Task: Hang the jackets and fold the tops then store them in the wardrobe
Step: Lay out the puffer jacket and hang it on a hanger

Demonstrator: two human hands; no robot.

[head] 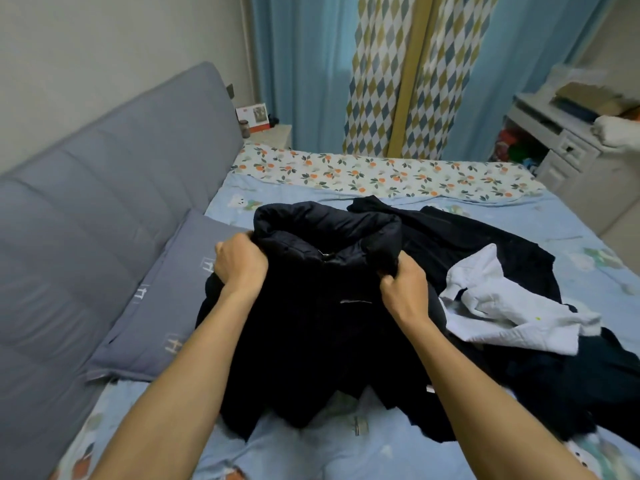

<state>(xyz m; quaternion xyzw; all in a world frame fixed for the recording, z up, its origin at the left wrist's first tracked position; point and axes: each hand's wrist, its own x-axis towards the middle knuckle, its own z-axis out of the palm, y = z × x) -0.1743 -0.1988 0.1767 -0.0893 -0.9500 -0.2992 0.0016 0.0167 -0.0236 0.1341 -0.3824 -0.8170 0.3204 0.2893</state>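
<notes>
A black padded jacket [311, 306] is held up over the bed [311, 445], its hem trailing on the blue sheet. The left hand [239, 263] and right hand [403, 284] each grip a shoulder beside the collar, fingers curled into the fabric. Just right lie a white top [502, 306] and other dark clothes [467, 244]; a grey pillow [162, 306] lies to the left.

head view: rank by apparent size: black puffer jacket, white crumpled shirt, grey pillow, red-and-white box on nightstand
1. black puffer jacket; held near the camera, so unsure
2. grey pillow
3. white crumpled shirt
4. red-and-white box
</notes>
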